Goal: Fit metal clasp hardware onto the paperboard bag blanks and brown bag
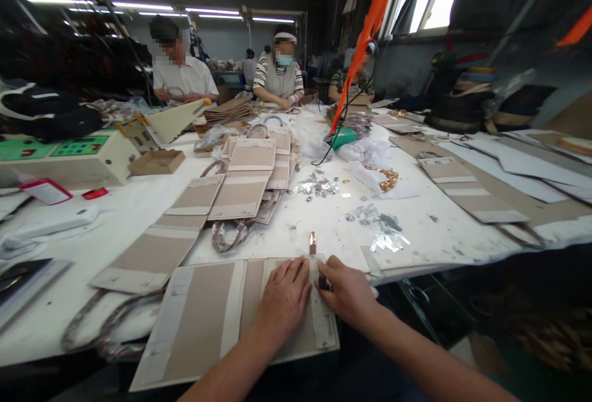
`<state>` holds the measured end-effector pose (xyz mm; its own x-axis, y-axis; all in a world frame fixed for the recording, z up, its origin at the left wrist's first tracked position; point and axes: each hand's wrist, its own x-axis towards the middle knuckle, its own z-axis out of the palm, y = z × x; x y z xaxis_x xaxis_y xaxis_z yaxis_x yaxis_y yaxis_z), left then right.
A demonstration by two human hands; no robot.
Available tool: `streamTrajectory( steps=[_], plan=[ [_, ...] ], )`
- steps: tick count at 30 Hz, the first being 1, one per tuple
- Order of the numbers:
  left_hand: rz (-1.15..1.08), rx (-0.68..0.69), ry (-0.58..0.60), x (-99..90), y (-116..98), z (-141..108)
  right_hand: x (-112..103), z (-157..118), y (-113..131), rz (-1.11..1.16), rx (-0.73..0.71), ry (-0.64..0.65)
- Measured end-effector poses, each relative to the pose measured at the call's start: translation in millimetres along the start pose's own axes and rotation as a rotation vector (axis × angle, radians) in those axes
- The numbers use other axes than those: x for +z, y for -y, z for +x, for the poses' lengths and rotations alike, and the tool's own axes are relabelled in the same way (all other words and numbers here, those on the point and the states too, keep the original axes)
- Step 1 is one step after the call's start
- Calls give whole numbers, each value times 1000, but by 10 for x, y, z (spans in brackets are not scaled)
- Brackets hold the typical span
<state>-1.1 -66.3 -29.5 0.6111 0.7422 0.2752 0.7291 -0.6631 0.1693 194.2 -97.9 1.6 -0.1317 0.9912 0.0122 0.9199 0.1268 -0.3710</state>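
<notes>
A beige bag panel with pale strips lies at the table's front edge. My left hand rests flat on its right part, fingers stretched forward and holding nothing. Just to the right, my right hand has its fingers closed round a small dark tool at the pale strip on the panel's right side. A shiny copper-coloured metal clasp sticks out beyond the panel's far edge, ahead of the fingertips. What lies under the fingertips is hidden.
Stacked panels with handles stand ahead on the left. Silver metal plates and gold pieces are scattered ahead right. Another panel lies further right. A machine sits at left; an orange strip hangs down. Three people work across the table.
</notes>
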Motion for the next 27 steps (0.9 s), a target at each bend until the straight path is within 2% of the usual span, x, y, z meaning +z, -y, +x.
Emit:
streamTrajectory(
  steps=[6,12,14,18,22,27],
  plan=[
    [130,24,-3,69,2,43,-34,49,-6,-15,-33,25],
    [114,19,18,22,-2,49,-159,71,-31,-4,-40,-7],
    [75,10,7,9,5,45,-264,53,-185,9,36,-71],
    [-17,6,-22,18,30,38,-466,-25,-694,-26,341,-231],
    [-85,-14,-35,32,43,28,-497,-73,-1068,-95,464,-185],
    [-156,-26,-33,-8,23,15,-397,-74,-1197,-106,486,-148]
  ],
)
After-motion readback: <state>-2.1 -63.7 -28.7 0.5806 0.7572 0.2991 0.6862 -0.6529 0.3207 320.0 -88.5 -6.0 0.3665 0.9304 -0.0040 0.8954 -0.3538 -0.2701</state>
